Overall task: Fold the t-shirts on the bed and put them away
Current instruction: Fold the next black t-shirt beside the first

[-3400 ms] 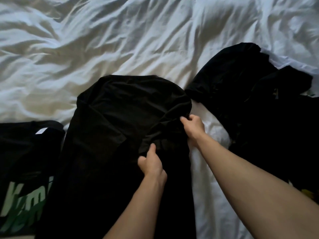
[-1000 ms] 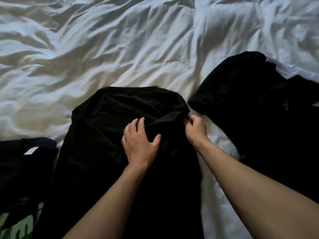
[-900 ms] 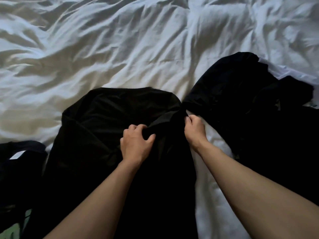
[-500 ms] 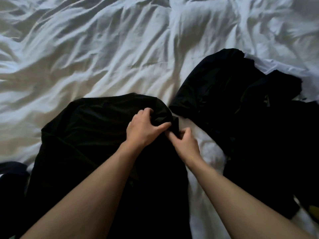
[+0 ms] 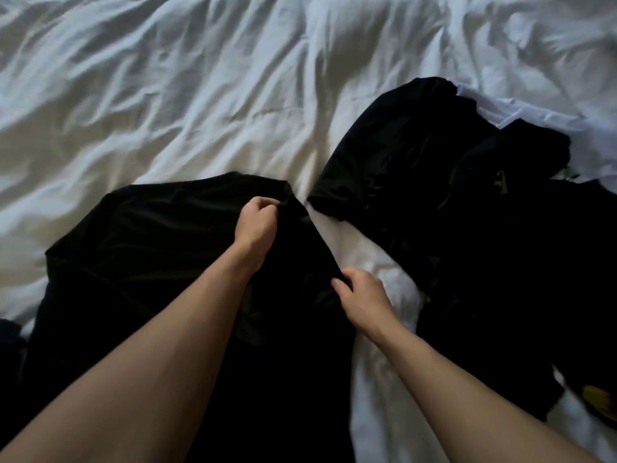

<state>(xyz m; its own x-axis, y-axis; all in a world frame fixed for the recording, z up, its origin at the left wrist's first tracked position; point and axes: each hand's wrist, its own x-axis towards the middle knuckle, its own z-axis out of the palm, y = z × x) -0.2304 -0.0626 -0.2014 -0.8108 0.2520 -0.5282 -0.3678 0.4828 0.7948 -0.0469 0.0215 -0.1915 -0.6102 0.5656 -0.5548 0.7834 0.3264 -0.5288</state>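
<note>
The right hand [image 5: 364,297] has slid down the edge of the black cotton t-shirt [image 5: 160,248] on the rumpled white bed [image 5: 200,95]; the left hand [image 5: 255,222] pinches the top. Both hands grip fabric, apart.

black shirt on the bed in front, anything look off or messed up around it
Nothing damaged or spilled. The black t-shirt lies rumpled, its right edge bunched where the left hand and right hand grip it. Beside it sits an unfolded heap of dark clothes on the creased white sheet.
</note>
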